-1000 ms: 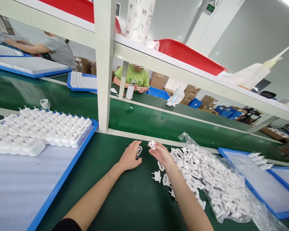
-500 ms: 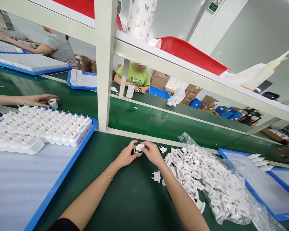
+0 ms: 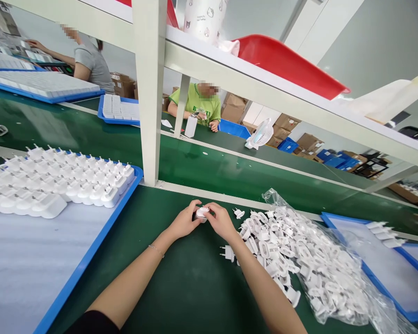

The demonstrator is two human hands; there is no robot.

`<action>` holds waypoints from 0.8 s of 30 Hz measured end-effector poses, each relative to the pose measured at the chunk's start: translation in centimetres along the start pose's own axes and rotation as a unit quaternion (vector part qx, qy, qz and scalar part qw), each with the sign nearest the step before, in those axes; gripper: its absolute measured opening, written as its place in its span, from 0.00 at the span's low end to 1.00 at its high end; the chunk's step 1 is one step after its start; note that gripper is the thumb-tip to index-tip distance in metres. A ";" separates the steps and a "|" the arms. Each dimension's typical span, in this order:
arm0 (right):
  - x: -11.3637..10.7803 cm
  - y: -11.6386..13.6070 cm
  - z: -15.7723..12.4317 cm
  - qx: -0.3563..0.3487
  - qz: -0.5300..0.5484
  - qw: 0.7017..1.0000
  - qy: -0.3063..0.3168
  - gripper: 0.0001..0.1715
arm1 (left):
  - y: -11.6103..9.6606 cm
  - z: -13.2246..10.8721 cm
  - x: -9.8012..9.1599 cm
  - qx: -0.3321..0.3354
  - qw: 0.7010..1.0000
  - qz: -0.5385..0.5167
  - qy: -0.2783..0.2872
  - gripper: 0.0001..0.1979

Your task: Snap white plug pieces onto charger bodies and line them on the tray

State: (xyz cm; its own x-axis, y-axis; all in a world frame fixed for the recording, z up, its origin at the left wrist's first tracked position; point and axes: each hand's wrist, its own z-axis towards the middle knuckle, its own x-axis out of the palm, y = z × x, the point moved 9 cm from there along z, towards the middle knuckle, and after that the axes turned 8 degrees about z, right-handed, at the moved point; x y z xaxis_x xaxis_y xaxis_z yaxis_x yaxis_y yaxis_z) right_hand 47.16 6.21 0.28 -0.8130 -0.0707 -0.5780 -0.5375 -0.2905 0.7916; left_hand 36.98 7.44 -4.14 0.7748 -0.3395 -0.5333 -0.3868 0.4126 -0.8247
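Both of my hands meet over the green mat around one small white charger body (image 3: 201,213). My left hand (image 3: 183,221) wraps it from the left. My right hand (image 3: 221,221) pinches a white plug piece onto its top. A heap of white plug pieces (image 3: 296,260) spills from a clear plastic bag just right of my right wrist. One loose plug piece (image 3: 227,253) lies below my right hand. A blue-rimmed tray (image 3: 90,260) at the left carries rows of assembled white chargers (image 3: 55,183).
A white shelf post (image 3: 152,93) rises just behind my hands. A second blue tray (image 3: 386,264) with a few white parts lies at the right. Beyond the green belt (image 3: 230,178), a person in green and another in grey work at their own tables. A red bin (image 3: 292,69) sits overhead.
My hands came together: the right brought its plug piece onto the charger body held in the left. A co-worker's hand reached in at the left and is gone now.
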 end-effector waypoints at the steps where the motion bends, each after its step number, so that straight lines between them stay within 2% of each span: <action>1: 0.0 0.1 0.0 -0.002 -0.018 1.000 0.003 0.12 | 0.0 0.0 0.0 0.001 1.000 0.001 0.000 0.24; 7: -0.2 -0.2 0.3 0.039 -0.111 0.992 0.045 0.10 | -0.3 -0.2 -0.3 -0.008 1.000 -0.008 0.005 0.23; 12: -0.3 -0.7 0.2 0.066 -0.117 0.989 0.063 0.06 | -0.7 -0.1 -0.7 0.011 0.996 -0.089 0.026 0.09; 14: -0.2 -0.8 -0.1 0.067 -0.112 0.990 0.056 0.06 | -0.6 0.0 -0.9 0.002 0.995 -0.099 0.017 0.10; 18: -0.1 -0.8 -0.8 0.064 -0.136 0.988 0.031 0.08 | -0.7 0.0 -1.1 0.001 0.998 -0.056 0.004 0.11; 22: 0.3 -0.9 -1.1 0.060 -0.069 0.994 0.053 0.12 | -1.0 -0.6 -1.0 0.011 1.000 -0.026 0.012 0.12; 24: 0.5 -0.6 -1.0 0.046 -0.033 0.996 0.069 0.10 | -1.3 -1.2 -1.0 0.009 0.999 -0.033 0.021 0.16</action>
State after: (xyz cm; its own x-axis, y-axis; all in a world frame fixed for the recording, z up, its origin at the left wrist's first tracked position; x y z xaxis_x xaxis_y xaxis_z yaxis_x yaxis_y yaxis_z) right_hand 47.32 5.36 -0.69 -0.7397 -0.1870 -0.6464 -0.6127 -0.2100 0.7619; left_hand 36.12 6.23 -2.72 0.7764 -0.4022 -0.4853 -0.3263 0.4024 -0.8553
